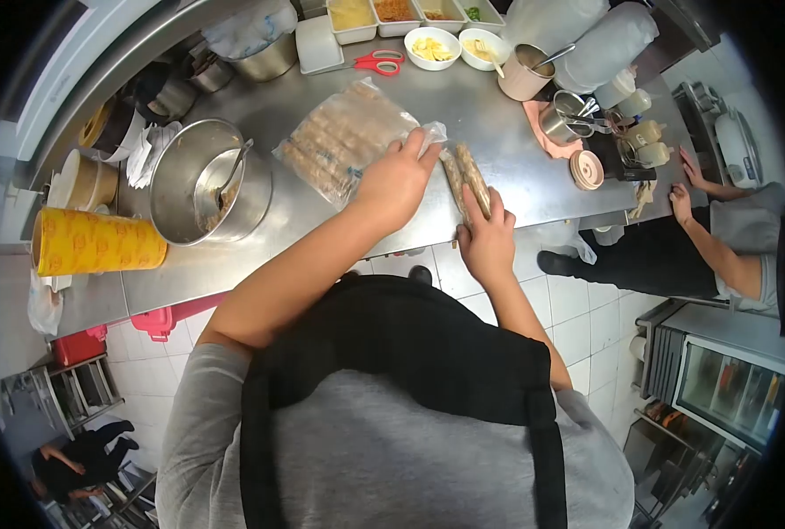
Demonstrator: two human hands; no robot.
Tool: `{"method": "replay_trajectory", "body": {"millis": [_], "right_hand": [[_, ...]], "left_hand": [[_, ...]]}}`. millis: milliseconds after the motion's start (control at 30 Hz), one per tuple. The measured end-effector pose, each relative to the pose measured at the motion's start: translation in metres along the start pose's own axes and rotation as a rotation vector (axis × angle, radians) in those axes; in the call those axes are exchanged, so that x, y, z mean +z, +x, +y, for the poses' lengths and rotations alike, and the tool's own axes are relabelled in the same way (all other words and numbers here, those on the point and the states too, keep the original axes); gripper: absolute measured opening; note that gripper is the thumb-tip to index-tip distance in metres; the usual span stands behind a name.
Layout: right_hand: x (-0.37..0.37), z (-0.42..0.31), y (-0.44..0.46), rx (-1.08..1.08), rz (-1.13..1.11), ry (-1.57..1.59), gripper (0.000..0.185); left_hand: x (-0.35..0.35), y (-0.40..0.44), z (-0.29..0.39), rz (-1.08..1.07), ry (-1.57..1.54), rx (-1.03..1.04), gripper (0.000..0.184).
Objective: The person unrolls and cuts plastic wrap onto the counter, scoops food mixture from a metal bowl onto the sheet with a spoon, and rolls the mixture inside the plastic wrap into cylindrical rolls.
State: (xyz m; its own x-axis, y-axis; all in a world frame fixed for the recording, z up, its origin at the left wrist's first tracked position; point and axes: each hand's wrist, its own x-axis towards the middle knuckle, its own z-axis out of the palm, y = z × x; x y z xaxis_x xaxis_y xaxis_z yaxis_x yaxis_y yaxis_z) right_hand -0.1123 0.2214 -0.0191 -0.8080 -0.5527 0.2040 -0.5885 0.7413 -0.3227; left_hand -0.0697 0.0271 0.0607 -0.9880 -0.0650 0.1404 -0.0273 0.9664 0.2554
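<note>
A clear plastic bag [344,132] lies flat on the steel counter with several brownish rolls side by side inside. My left hand [394,187] reaches over the bag's right side, its fingers closed on the crumpled open end. Just right of the bag, two long rolls [465,172] in clear wrap lie next to each other, slanting toward me. Around their near end is my right hand [488,236], fingers on top and thumb at the left side. The fingers partly cover the rolls there. What the rolls are made of is hard to tell through the plastic.
Left on the steel counter [300,207] stand a large metal bowl [256,189] with a spoon and a yellow patterned roll [101,242]. Red scissors [380,62], white bowls [432,48] and food trays line the back. Utensil pots [562,119] stand right, near another person [728,238].
</note>
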Motion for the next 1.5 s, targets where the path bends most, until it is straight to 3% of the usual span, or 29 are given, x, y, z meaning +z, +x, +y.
{"method": "replay_trajectory", "body": {"millis": [100, 200, 233, 333, 467, 600, 700, 767, 833, 933, 1100, 1200, 1333, 1433, 1500], "right_hand": [[0.013, 0.006, -0.009, 0.012, 0.071, 0.051, 0.063], [0.0, 0.017, -0.001, 0.119, -0.017, 0.446, 0.057], [-0.002, 0.023, 0.001, 0.06, 0.048, 0.497, 0.054], [-0.04, 0.022, -0.006, 0.608, -0.41, 1.17, 0.054], [-0.051, 0.001, -0.015, 0.61, -0.531, 1.554, 0.053], [-0.026, -0.041, 0.035, 0.557, -0.507, 1.521, 0.048], [-0.017, -0.081, 0.083, 0.549, -0.395, 1.556, 0.036], [0.071, -0.061, 0.115, 0.027, -0.099, 1.241, 0.032], [0.082, -0.073, 0.13, -0.189, -0.044, 0.807, 0.031], [0.061, -0.094, 0.15, -0.203, -0.119, 0.242, 0.033], [0.047, -0.094, 0.158, -0.513, 0.333, -0.001, 0.038], [0.043, -0.09, 0.168, -0.616, 0.375, 0.035, 0.04], [0.057, -0.076, 0.176, -0.516, 0.164, 0.261, 0.043], [0.042, -0.082, 0.181, -0.346, 0.03, 0.332, 0.043], [0.021, -0.094, 0.184, -0.258, -0.085, 0.245, 0.044]], "left_hand": [[0.0, -0.002, 0.001, -0.031, 0.066, -0.023, 0.045], [0.002, 0.0, -0.004, -0.042, 0.088, 0.002, 0.044], [0.0, 0.001, -0.006, -0.024, 0.07, 0.014, 0.044], [-0.008, 0.002, -0.006, -0.037, 0.04, 0.02, 0.046], [-0.014, -0.001, -0.002, -0.069, -0.025, 0.012, 0.05], [-0.021, -0.003, 0.006, 0.012, -0.115, 0.086, 0.052], [-0.03, -0.004, 0.01, -0.05, -0.077, 0.079, 0.052], [-0.031, -0.005, 0.008, -0.005, -0.057, 0.107, 0.051], [-0.024, -0.007, 0.004, 0.129, -0.053, 0.169, 0.05], [-0.022, -0.006, -0.001, 0.151, -0.047, 0.212, 0.048], [-0.026, -0.008, -0.007, 0.039, -0.28, 0.152, 0.045], [-0.027, -0.006, -0.008, 0.032, -0.336, 0.115, 0.045], [-0.017, -0.001, -0.008, 0.026, -0.464, 0.116, 0.051], [-0.011, 0.005, -0.019, -0.012, -0.365, 0.158, 0.049], [-0.034, 0.018, -0.032, -0.205, -0.482, 0.136, 0.048]]}}
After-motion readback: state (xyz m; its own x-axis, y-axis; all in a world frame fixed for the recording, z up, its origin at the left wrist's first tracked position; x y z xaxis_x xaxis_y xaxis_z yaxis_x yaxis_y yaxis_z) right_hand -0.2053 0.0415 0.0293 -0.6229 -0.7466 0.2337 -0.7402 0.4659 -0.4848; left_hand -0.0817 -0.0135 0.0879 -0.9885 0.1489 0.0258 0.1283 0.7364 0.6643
